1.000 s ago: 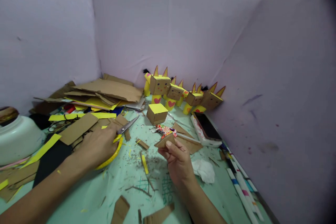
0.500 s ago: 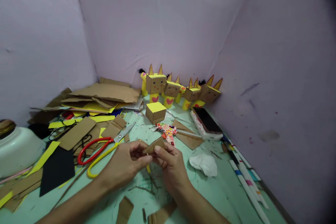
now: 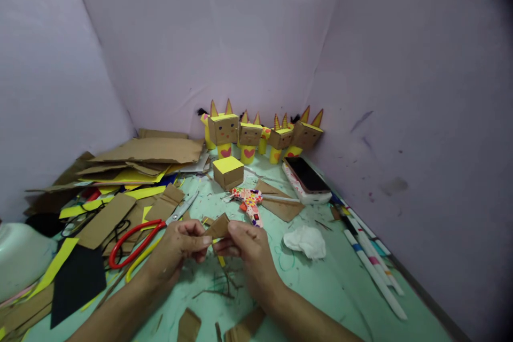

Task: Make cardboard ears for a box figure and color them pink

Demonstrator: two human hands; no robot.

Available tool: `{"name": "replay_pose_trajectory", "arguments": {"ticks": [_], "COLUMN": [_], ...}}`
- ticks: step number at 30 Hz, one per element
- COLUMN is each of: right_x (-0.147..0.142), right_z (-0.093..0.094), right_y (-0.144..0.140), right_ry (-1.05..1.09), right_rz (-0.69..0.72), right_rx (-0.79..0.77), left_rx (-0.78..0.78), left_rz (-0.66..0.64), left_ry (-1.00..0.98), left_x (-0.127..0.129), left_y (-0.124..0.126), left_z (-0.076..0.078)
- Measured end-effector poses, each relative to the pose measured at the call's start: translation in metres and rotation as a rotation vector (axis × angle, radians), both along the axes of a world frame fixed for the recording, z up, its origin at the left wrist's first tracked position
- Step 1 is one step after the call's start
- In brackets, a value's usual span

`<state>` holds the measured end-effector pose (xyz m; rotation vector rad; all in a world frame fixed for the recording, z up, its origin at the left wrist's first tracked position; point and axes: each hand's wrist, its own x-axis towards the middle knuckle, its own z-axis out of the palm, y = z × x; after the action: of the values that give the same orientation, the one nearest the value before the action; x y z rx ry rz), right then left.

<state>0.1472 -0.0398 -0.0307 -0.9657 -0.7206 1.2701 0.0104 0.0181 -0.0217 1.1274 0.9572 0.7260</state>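
Both hands (image 3: 212, 248) pinching a small cardboard piece (image 3: 217, 226) above table (image 3: 320, 283).

cardboard piece (image 3: 217, 226): matt brown, rough-cut. scissors (image 3: 154, 227): shiny metal blades, glossy plastic handles. worktop (image 3: 332, 283): smooth mint surface. tissue (image 3: 306, 240): crumpled paper.

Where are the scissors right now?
In the head view the red-and-yellow-handled scissors lie on the table left of centre, beside the left hand, blades pointing toward the small cardboard box.
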Motion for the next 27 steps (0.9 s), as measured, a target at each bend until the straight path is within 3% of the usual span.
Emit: {"name": "replay_pose_trajectory", "arguments": {"ticks": [15,21,27], "right_x": [0.002,0.011,0.006], "right_z": [0.004,0.008,0.002], "right_y": [0.001,0.003,0.001], "right_ry": [-0.116,-0.126,-0.27], "right_rz": [0.078,0.145,0.345], "right_rx": [-0.014,-0.012,-0.019], "left_rx": [0.095,0.125,0.115], "left_rz": [0.136,-0.017,-0.128], "left_ry": [-0.068,0.009,0.066], "left_x": [-0.003,-0.014,-0.012], "left_y": [0.001,0.01,0.009], "left_z": [0.011,0.019,0.019]}}
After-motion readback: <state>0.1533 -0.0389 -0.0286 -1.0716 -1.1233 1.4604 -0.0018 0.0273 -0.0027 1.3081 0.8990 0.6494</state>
